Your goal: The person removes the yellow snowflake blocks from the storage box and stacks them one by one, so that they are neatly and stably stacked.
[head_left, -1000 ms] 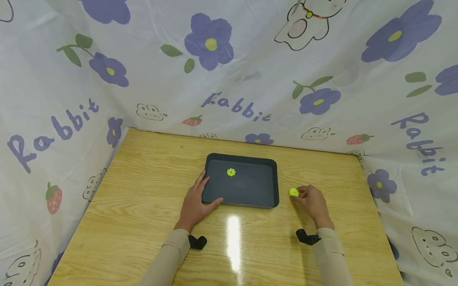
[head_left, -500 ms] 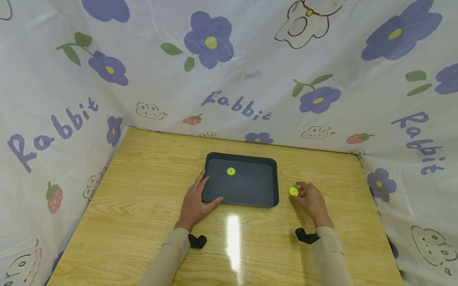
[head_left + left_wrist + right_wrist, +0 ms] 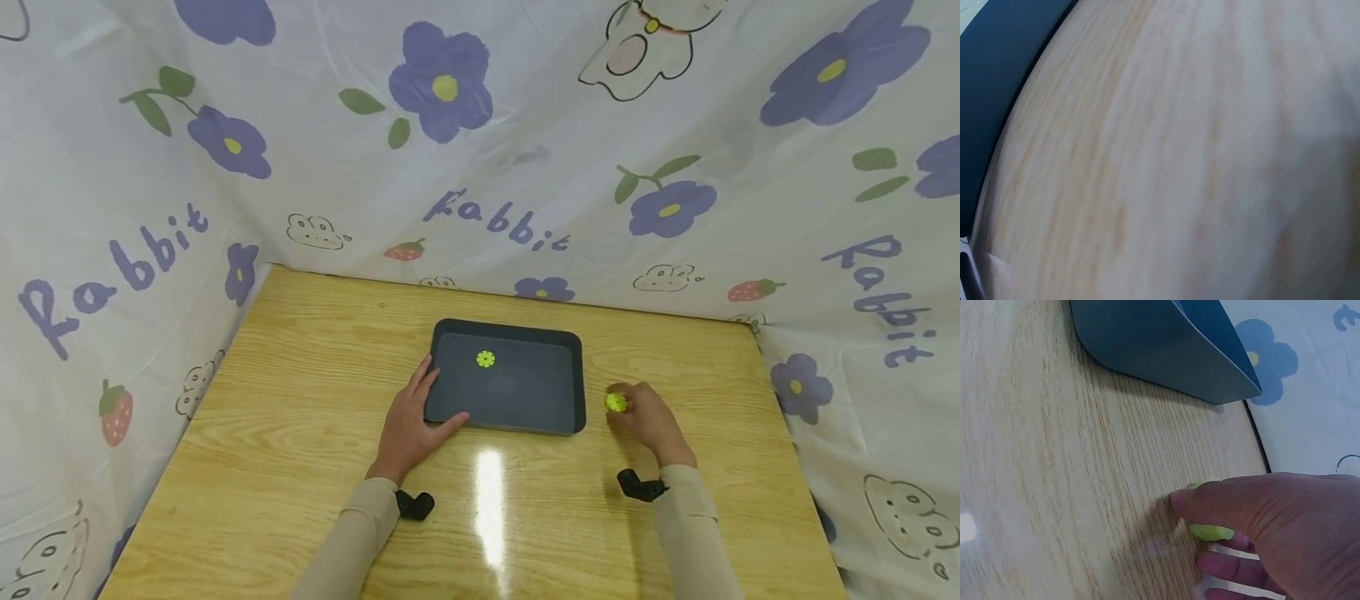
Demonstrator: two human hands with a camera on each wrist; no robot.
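A dark grey rectangular tray (image 3: 517,387) lies on the wooden table. On its floor, toward the back left, rests a yellow-green notched plastic disc (image 3: 485,359). My left hand (image 3: 408,429) touches the tray's front left corner, fingers along the left side and thumb on the front rim. To the right of the tray, my right hand (image 3: 651,421) pinches a second yellow-green notched disc (image 3: 616,402) close to the table. In the right wrist view the thumb (image 3: 1210,500) covers much of this disc (image 3: 1210,532); whether it is one piece or a stack, I cannot tell.
The wooden table (image 3: 300,367) spreads around the tray. A white cloth (image 3: 525,158) printed with purple flowers hangs at the back and both sides. Each wrist bears a small black camera mount (image 3: 640,485). A bright light reflection lies on the table in front of the tray.
My right fingers have shifted slightly on the disc, closing round it more, and the wrist has moved a little. The left hand, the tray and the disc inside it stay in place.
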